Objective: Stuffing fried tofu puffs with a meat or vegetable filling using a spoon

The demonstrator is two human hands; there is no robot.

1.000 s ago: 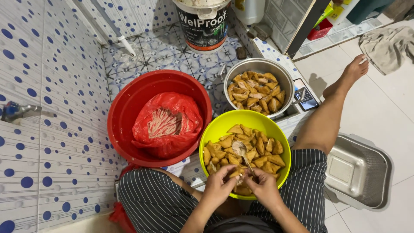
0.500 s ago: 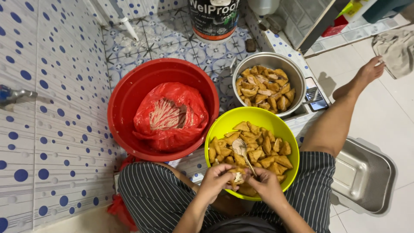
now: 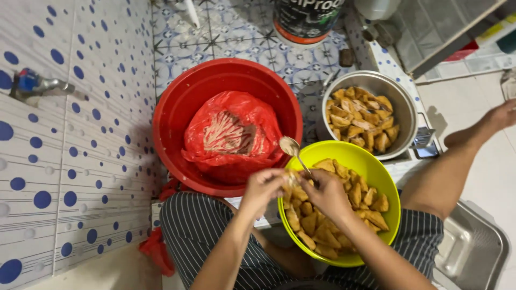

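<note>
My left hand [image 3: 263, 188] pinches a piece of fried tofu [image 3: 292, 178] at the left rim of the yellow-green bowl [image 3: 376, 161], which is full of tofu pieces. My right hand [image 3: 325, 194] grips a metal spoon [image 3: 292, 147] whose bowl points up-left over the red plastic bag [image 3: 231, 137]. That bag holds a pale filling and lies inside the red basin [image 3: 177, 107]. Both hands meet above my striped lap.
A metal pot [image 3: 400, 104] of more fried tofu stands behind the yellow-green bowl. A paint bucket [image 3: 309, 19] is at the top, a tap [image 3: 35, 86] on the dotted wall at left, a metal tray [image 3: 475, 252] at lower right. My bare leg [image 3: 457, 161] stretches right.
The view has shifted left and nearer. My hands moved from the bowl's near edge up to its left rim, and the spoon now rises toward the red bag.
</note>
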